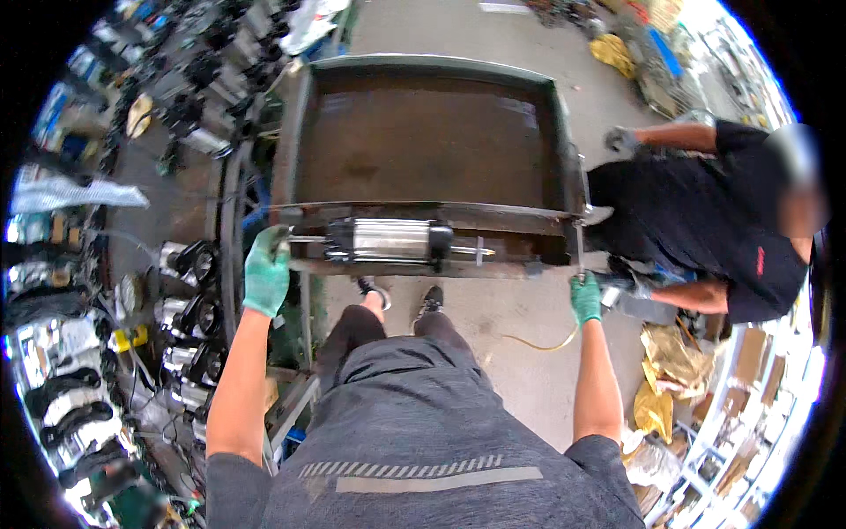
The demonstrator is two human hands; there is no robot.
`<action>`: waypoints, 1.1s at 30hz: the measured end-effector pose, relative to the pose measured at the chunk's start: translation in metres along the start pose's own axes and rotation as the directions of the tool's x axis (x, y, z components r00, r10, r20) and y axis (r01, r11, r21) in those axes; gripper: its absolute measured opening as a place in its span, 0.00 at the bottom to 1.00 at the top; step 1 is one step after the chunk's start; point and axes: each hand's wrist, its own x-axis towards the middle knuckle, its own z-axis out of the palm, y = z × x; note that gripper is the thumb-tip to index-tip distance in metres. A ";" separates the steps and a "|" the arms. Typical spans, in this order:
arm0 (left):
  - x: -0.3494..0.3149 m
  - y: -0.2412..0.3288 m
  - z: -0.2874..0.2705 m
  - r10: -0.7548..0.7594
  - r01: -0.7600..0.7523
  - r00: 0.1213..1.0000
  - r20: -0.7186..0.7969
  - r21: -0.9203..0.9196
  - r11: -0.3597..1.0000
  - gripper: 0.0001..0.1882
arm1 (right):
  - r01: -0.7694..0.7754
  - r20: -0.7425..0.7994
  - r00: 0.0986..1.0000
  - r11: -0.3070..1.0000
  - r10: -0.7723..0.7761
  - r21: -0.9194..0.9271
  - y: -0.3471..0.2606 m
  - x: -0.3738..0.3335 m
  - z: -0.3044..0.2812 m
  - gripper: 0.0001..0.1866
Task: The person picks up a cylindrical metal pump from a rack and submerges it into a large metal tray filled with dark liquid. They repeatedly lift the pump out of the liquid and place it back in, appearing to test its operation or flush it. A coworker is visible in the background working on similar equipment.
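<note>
- To your far left, silver-and-black units (187, 313) stood in a row beside the work.
- Your green-gloved left hand (267, 271) was at the table's near left corner, beside the left shaft (307, 239); its grip looked curled, but whether it had closed on the shaft's end or on the frame could not be told.
- The cylindrical unit (390, 239), silver with black ends, lay level across the near section of the rimmed table (432, 62), on your side of the crossbar (502, 213).
- You seemed to be at the handling or steadying step, the unit in place between your hands; the next move, I judged, called for keeping both shafts in line and the body from rolling.
- The right shaft (463, 250) pointed towards your other side.
- Your right hand (585, 298) was at the lower end of a thin rod (579, 242), near a tan hose (546, 347); I could not tell what that grip held, if anything.
- A co-worker (687, 203) stood close by at the right, so any swing that way called for care.
</note>
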 end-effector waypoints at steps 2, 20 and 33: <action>0.015 -0.020 -0.017 0.057 -0.057 0.998 0.008 0.333 0.941 0.15 | 0.003 0.016 1.000 0.999 -0.003 -0.038 -0.014 0.012 -0.006 0.15; 0.118 -0.092 -0.089 0.030 -0.741 0.578 0.815 0.509 0.438 0.10 | 0.705 0.463 0.653 0.705 -0.599 -0.081 -0.431 -0.058 0.016 0.08; 0.132 -0.041 -0.063 0.117 -0.403 0.846 0.520 0.480 0.779 0.12 | 0.514 0.327 0.843 0.819 -0.427 -0.256 -0.474 0.052 -0.053 0.08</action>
